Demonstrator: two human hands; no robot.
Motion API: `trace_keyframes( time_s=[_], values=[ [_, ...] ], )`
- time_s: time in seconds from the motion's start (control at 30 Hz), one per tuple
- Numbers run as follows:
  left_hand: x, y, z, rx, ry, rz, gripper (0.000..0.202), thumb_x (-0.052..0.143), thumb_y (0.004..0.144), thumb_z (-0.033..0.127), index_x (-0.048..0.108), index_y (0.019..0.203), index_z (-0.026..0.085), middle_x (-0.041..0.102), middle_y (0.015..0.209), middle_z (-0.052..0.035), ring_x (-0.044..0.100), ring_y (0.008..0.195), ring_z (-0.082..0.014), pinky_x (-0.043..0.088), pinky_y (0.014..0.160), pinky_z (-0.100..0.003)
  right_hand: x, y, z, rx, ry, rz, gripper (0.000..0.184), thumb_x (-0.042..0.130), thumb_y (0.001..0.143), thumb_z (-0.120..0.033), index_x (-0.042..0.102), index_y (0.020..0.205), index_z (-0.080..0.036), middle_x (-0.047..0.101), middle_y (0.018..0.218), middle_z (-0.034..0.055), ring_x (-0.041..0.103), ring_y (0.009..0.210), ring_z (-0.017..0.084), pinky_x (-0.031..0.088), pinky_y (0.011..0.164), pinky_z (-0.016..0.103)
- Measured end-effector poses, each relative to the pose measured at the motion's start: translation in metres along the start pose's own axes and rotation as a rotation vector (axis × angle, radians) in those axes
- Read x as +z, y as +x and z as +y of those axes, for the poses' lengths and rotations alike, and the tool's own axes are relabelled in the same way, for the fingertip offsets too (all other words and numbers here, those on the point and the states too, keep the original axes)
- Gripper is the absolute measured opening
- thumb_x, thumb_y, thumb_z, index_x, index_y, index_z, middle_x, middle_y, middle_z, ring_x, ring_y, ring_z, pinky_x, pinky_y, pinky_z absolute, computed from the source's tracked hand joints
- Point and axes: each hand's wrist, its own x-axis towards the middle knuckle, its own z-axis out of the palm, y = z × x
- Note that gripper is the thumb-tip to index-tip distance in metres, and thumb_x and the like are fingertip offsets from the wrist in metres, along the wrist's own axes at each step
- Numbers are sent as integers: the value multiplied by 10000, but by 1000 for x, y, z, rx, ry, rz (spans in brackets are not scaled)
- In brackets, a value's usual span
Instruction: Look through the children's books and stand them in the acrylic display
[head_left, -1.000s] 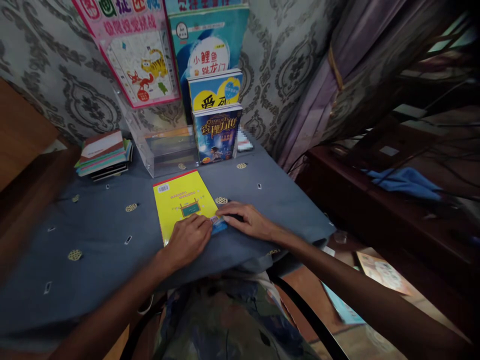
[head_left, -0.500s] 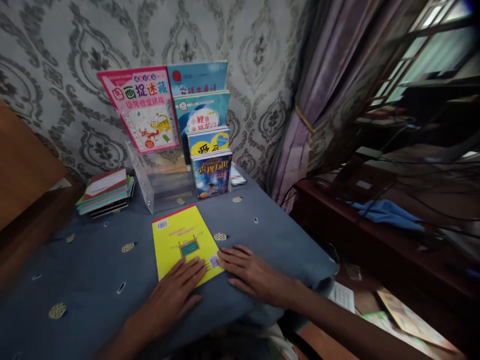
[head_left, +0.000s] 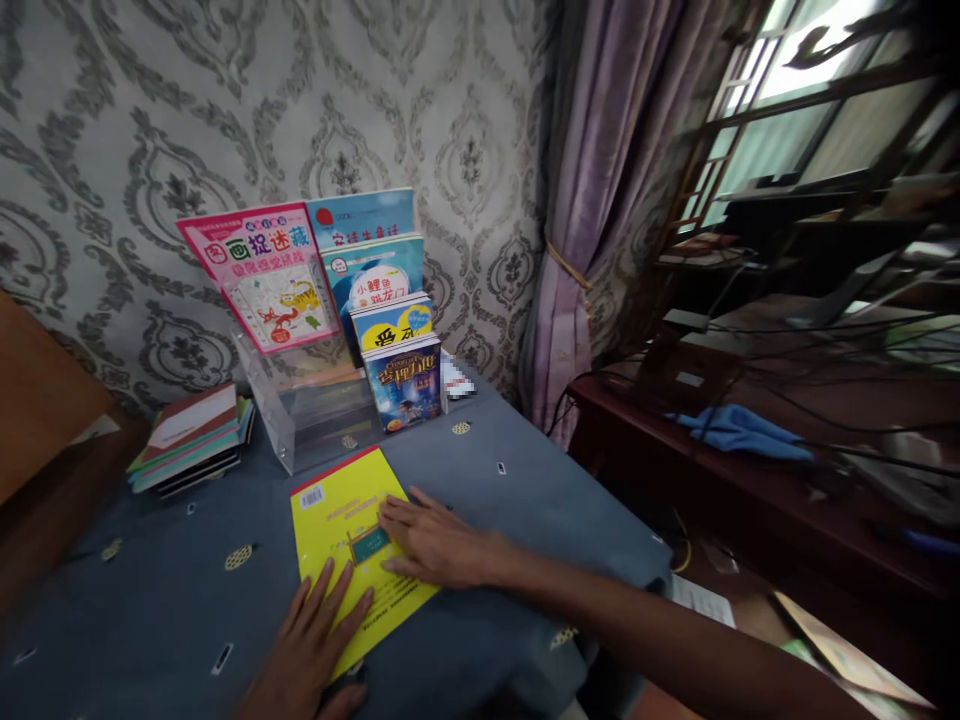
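Observation:
A thin yellow book (head_left: 337, 530) lies flat on the blue-grey tablecloth (head_left: 525, 500), back cover up. My left hand (head_left: 311, 640) rests open on its near left part, fingers stretched out flat. My right hand (head_left: 431, 540) lies open across the book's right side, palm down, fingers pointing left. Behind the book a clear plastic stand (head_left: 300, 420) holds several children's books: a pink one (head_left: 259, 275) at the left, blue ones (head_left: 371, 265) stepped behind a dark fantasy-cover book (head_left: 401, 382).
A stack of thin books (head_left: 191, 440) lies at the table's far left. A patterned grey wall and a purple curtain (head_left: 592, 200) stand behind. To the right, a dark wooden bench carries a blue cloth (head_left: 739, 430) and cables. Papers lie on the floor (head_left: 847, 655).
The view has tilted up. Both hands went from gripping the book's near edge to lying flat on it; my right hand slid left onto the cover and the left drew back toward me.

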Motion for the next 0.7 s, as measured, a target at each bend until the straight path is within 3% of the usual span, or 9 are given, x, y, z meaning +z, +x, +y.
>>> trace_keyframes(
  time_s=[0.07,0.17,0.3,0.5,0.6,0.7],
  values=[
    [0,0,-2,-1,5,-26,731,527,956,461,191,1581,290,381,1589,-56,364,1449,-307,415,1105,-418,5,28,10,46,-43,5,490,520,982,-411,536,1372,-116,508,1479,195,392,1435,294,234,1208,516],
    [6,-2,-6,6,28,-41,747,528,950,502,185,1582,298,392,1583,-57,385,1436,-310,408,1109,-417,11,65,29,169,-70,17,593,497,986,-401,432,1458,-48,389,1556,230,279,1490,318,219,1210,534],
    [26,-8,-12,28,81,-6,761,522,929,588,229,1573,309,472,1532,-62,448,1391,-306,414,1094,-389,15,86,47,246,-70,87,574,437,1001,-384,413,1487,-79,341,1590,191,259,1502,291,175,1225,532],
    [48,-15,-18,-14,58,33,788,511,902,655,233,1568,339,495,1514,-58,441,1407,-302,376,1140,-402,16,59,35,243,-98,122,523,465,993,-361,460,1448,-103,378,1571,199,274,1496,292,207,1216,528],
    [51,-17,-15,24,79,54,675,516,965,471,224,1564,367,533,1476,-20,476,1391,-243,385,1150,-357,11,32,18,185,-74,91,511,493,988,-366,464,1441,-131,397,1562,197,276,1495,295,215,1207,560],
    [51,-20,3,1,97,114,672,518,980,341,191,1565,391,571,1423,6,505,1359,-217,393,1160,-339,8,4,1,173,-42,64,525,496,991,-377,454,1454,-135,393,1563,201,259,1502,292,188,1220,551]
  ],
)
